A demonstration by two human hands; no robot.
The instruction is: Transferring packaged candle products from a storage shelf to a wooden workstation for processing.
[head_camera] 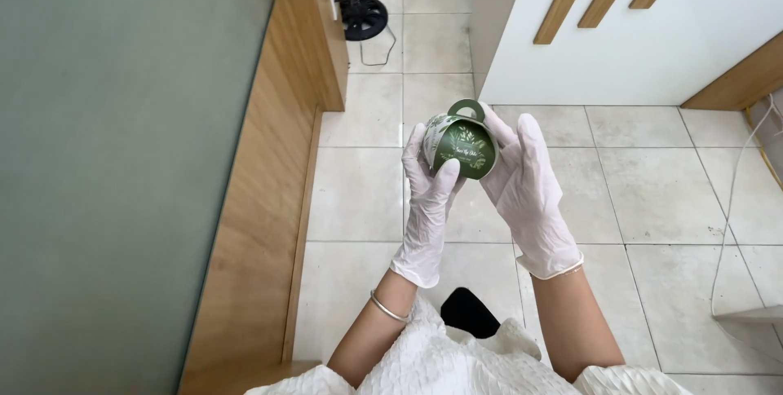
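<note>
**Holding a small green box in gloved hands**

Standing over a pale tiled floor (644, 199), a person in a white ruffled garment holds a small green gift box (461, 146) up in front of the body with both hands. The box is dark green with a light leaf pattern, a round label on its face and a looped handle at the top; it is tilted, its face turned toward the camera.

The left hand (428, 199), in a thin white glove, cups the box from the left, its fingers (414, 150) closed around that side and the thumb pressed against the front. The right hand (526, 183), gloved the same way, grips the box from the right, fingers wrapped behind it. A thin bangle (387, 308) sits on the left wrist.

To the left runs a wood-edged panel (269, 199) with a grey-green surface. A white cabinet (620, 44) with slanted wooden strips stands ahead on the right. A black round stand base (363, 16) rests on the floor farther off, and a white cable (730, 191) trails along the right side.
</note>
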